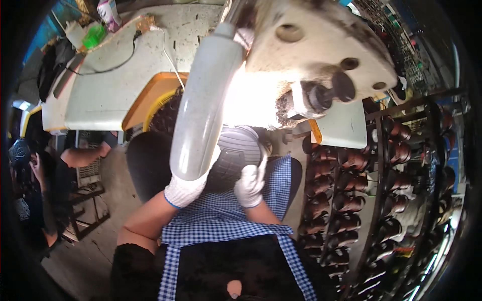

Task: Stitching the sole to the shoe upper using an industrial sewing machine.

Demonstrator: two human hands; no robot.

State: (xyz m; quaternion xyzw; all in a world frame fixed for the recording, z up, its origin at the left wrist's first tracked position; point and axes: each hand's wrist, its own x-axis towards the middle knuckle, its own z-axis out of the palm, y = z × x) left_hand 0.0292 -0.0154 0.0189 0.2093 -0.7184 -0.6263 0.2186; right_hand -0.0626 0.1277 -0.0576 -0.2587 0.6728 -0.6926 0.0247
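Note:
A shoe (233, 163) is held over my lap with its dark grey, ridged sole turned up. My left hand (187, 191), in a white knit glove with a blue cuff edge, grips its left side; a long grey cylinder-shaped lamp housing (206, 105) hides most of those fingers. On the opposite side my right hand (250, 186), gloved in white too, is closed on the shoe's edge. Just beyond the shoe looms a large cream-coloured sewing machine head (311, 45) with a dark knob (343, 86). Bright glare washes out the area below the machine head.
A pale worktable (105, 103) has a yellow-edged cutout with a bin (159, 108) of dark pieces. A green container (94, 36) and a bottle (109, 15) stand far left. Racks of brown shoes (351, 180) line my right. Another person (35, 185) sits at left.

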